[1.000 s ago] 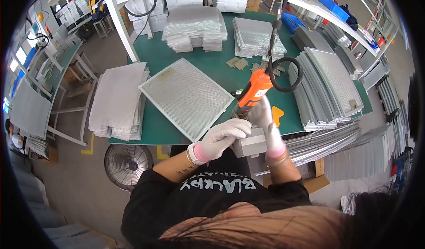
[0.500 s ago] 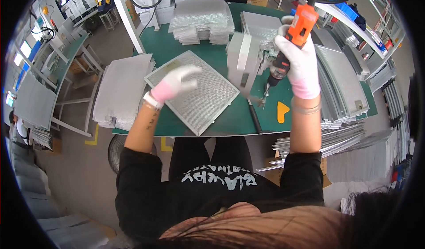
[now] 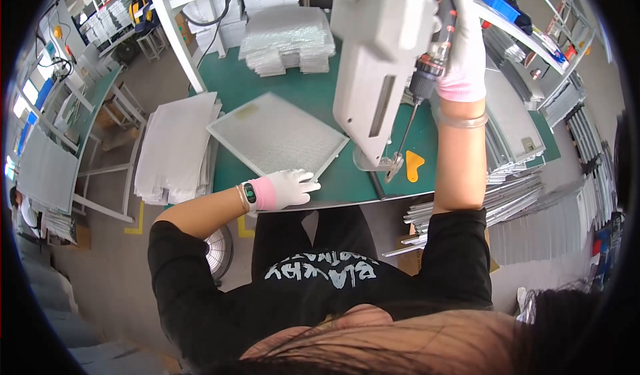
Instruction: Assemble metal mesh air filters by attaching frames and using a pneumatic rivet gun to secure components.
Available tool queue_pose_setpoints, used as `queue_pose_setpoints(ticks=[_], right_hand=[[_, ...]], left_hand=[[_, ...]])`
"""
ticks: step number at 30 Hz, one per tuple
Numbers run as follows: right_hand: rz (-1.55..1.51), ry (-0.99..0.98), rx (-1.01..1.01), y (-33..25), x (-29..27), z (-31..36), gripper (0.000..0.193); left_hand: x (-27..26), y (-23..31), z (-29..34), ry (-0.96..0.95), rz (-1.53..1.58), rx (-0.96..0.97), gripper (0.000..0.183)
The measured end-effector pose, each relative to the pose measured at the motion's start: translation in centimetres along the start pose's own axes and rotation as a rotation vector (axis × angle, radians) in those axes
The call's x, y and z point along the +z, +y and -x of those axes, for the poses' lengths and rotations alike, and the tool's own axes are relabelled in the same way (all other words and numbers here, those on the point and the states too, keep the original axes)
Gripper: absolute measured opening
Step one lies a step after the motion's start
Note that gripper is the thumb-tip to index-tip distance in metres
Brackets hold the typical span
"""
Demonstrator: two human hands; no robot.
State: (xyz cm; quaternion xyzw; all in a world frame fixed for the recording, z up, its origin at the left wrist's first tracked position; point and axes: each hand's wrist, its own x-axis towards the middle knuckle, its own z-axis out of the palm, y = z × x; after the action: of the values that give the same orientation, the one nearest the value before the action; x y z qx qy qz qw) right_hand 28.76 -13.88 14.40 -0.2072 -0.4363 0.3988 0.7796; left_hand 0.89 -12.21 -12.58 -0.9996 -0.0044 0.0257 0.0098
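Observation:
My right hand point(image 3: 463, 48), in a white glove with a pink cuff, is wrapped round an orange and black power screwdriver point(image 3: 432, 65) held up at the right. Its long thin bit points down to a small metal bracket point(image 3: 395, 167). Beside it hangs a bulky light grey housing point(image 3: 368, 98) with a slot, blurred at the top. My left hand point(image 3: 291, 188), gloved alike, is closed over the near corner of a framed mesh panel point(image 3: 277, 135); its fingers hide that corner. The panel lies diagonally on the green table point(image 3: 220, 75).
A yellow flat piece point(image 3: 415, 166) and a black-handled tool point(image 3: 378, 186) lie near the table's front edge. Stacked sheets point(image 3: 175, 145) stand at left, wrapped ones point(image 3: 287, 38) at the back. Panels point(image 3: 510, 125) and metal strips point(image 3: 460, 212) crowd the right.
My left hand has come down from above the panel onto its near corner, and the panel has shifted slightly. The screwdriver and grey housing have risen closer to me.

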Motion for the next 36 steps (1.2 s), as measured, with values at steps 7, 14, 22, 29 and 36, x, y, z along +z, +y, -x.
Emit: queue_pose_setpoints(ticks=[7, 14, 22, 29, 36], right_hand=[[-0.363, -0.210, -0.079, -3.1, 1.3, -1.3, 0.029], [-0.448, -0.382, -0.104, -3.8, 1.2, -3.0, 0.030], [-0.168, -0.150, -0.175, -2.9, 3.3, -1.6, 0.035], [-0.339, -0.943, -0.251, 2.5, 0.0, -7.3, 0.021], [0.041, -0.102, -0.026, 1.7, 4.0, -1.8, 0.022]], left_hand=[[-13.7, 0.4, -4.2, -0.164, 0.401, -0.116, 0.023], [-16.9, -2.7, -8.4, -0.092, 0.408, -0.134, 0.025], [-11.2, -2.0, -9.1, 0.634, -0.060, -0.618, 0.033], [-8.2, -0.5, -11.1, 1.158, -0.211, -0.746, 0.024], [-7.8, -0.9, -10.5, 1.077, -0.221, -0.735, 0.023]])
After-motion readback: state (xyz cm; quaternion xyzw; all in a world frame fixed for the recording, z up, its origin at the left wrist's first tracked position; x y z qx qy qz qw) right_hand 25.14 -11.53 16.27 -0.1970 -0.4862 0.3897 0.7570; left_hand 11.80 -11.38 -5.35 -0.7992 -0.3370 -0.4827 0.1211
